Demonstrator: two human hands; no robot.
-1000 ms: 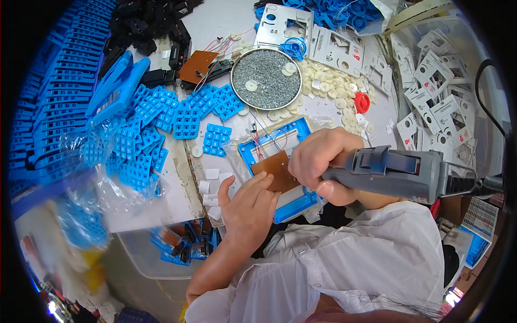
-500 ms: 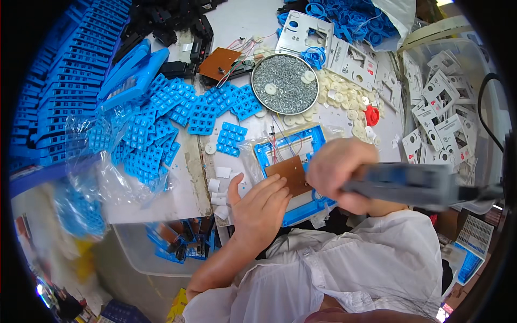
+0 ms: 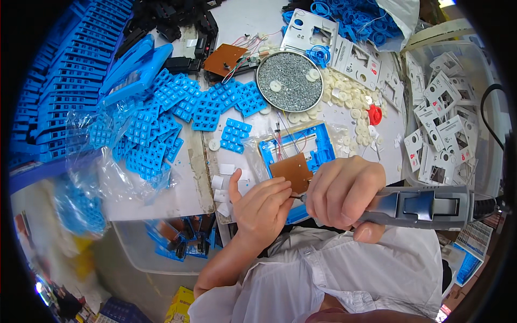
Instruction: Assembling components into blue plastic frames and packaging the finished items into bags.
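My right hand point(image 3: 344, 191) is wrapped round a grey electric screwdriver point(image 3: 425, 207), its body pointing right and its thin bit pointing left. The bit's tip is close to the fingertips of my left hand point(image 3: 264, 207), at the lower edge of a brown circuit board point(image 3: 292, 171). My left hand lies with fingers stretched and thumb apart, its fingertips by the board's lower left corner. The board sits over an open blue plastic casing point(image 3: 323, 142) with thin wires in it. My right hand hides part of the casing; whether the bit touches a screw I cannot tell.
Beyond the casing stands a round dish of small screws point(image 3: 288, 86). Blue keypads point(image 3: 207, 113) are heaped at left, beside stacked blue casings point(image 3: 70, 70). Cream discs point(image 3: 355, 113) and a red part point(image 3: 375, 114) lie at right, near a clear bin of white panels point(image 3: 444, 118).
My right hand and the screwdriver have moved down and a little right, bringing the bit into view near my left fingertips. My left hand stays by the board.
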